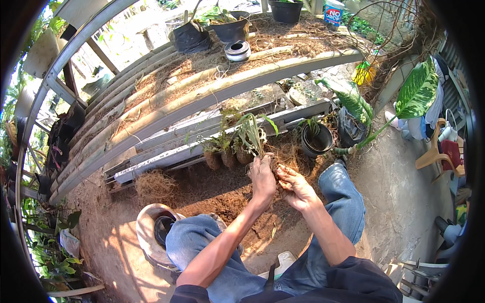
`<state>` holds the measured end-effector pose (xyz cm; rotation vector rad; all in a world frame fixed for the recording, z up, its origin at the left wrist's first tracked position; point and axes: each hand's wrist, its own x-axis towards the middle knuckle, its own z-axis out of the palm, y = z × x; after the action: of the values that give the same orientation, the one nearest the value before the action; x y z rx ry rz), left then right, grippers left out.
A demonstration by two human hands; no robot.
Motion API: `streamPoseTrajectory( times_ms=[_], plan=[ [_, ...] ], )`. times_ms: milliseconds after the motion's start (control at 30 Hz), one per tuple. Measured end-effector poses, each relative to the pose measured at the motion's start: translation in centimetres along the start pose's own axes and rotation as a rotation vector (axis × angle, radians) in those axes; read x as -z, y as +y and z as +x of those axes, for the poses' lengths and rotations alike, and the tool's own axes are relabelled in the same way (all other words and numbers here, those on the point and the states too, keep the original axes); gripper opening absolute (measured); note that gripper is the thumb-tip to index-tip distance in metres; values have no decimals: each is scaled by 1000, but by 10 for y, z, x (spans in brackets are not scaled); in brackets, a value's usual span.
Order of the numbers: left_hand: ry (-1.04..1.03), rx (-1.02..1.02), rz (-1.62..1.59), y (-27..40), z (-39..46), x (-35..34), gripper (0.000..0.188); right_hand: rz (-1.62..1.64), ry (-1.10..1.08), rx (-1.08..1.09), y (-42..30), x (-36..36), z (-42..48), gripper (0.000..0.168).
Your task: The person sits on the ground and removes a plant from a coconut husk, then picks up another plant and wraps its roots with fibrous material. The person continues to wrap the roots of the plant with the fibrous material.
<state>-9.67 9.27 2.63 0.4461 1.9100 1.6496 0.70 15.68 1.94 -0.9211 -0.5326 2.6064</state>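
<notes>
A small plant with long narrow leaves (250, 132) stands upright out of my left hand (263, 178), whose fingers are closed around its base. Close on the right, my right hand (297, 185) has its fingertips bent together at the fibrous root mass below the plant; dark fibres show between the two hands. Whether the right fingers grip the roots is hard to tell. Behind the left hand, several small plants with brown fibrous root balls (228, 158) lean in a row against a metal channel. Loose brown fibre and soil (227, 200) cover the ground beneath my hands.
A black plastic pot (317, 139) stands right of my hands, beside a variegated broad-leaved plant (416, 91). At left are a clump of coir-like fibre (156, 185) and a pale bucket (146, 223). A slatted bench (189, 102) bearing pots and a wire spool (237, 50) spans the back.
</notes>
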Motion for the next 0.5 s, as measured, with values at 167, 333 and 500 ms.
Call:
streamPoseTrajectory(
  times_ms=[167,333,500],
  plan=[
    [-29,123,-236,4,4,2,24,-148,64,147,-6,-10,-5,23],
    [-118,456,-627,17,6,19,16,-554,105,611,14,-26,-5,30],
    [78,441,-603,12,3,13,26,-1002,101,994,36,-27,-12,30]
  ],
)
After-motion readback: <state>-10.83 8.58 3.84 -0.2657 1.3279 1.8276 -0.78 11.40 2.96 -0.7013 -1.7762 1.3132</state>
